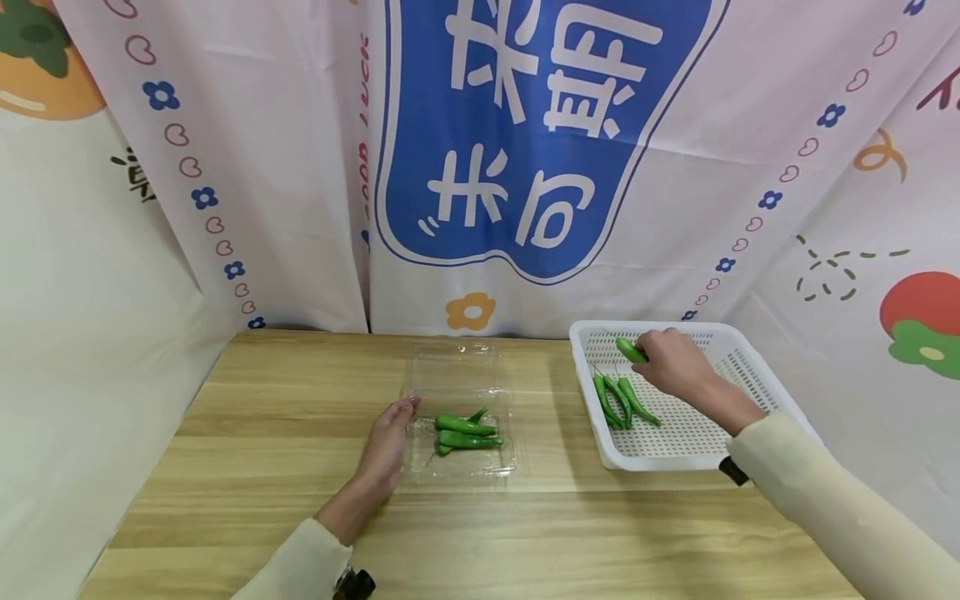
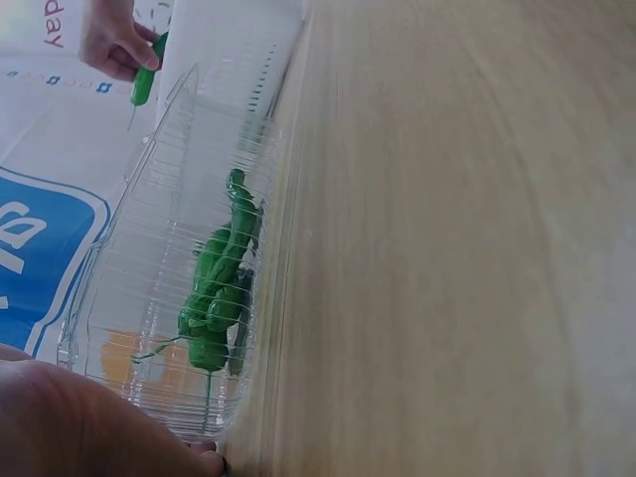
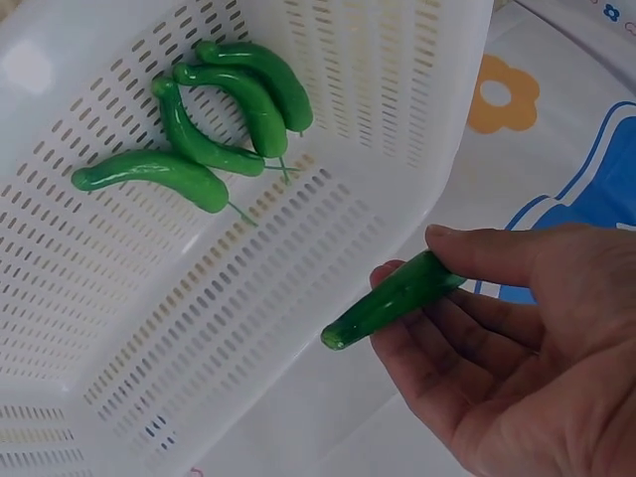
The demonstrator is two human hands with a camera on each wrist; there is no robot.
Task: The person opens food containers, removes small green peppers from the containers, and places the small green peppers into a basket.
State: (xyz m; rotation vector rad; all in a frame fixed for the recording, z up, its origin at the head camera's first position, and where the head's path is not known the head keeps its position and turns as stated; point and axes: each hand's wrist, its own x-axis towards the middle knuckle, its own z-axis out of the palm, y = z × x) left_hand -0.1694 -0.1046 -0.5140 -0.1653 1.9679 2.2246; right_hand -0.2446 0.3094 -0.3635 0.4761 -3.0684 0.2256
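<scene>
My right hand (image 1: 675, 362) pinches a green chili pepper (image 3: 393, 298) between thumb and fingers, above the white perforated basket (image 1: 712, 462). Several more green peppers (image 3: 159, 179) lie on the basket's floor, toward its left side in the head view. A clear plastic clamshell box (image 1: 453, 367) stands on the table with its lid laid back, and several green peppers (image 1: 468, 440) lie in its near half. My left hand (image 1: 386, 446) rests against the box's left side with fingers extended. Its fingertips are partly hidden in the left wrist view.
The wooden table (image 1: 300, 400) carries the box at its middle and the basket at the back right. A printed white cloth (image 1: 300, 208) hangs right behind the table's far edge, with cloth walls on both sides.
</scene>
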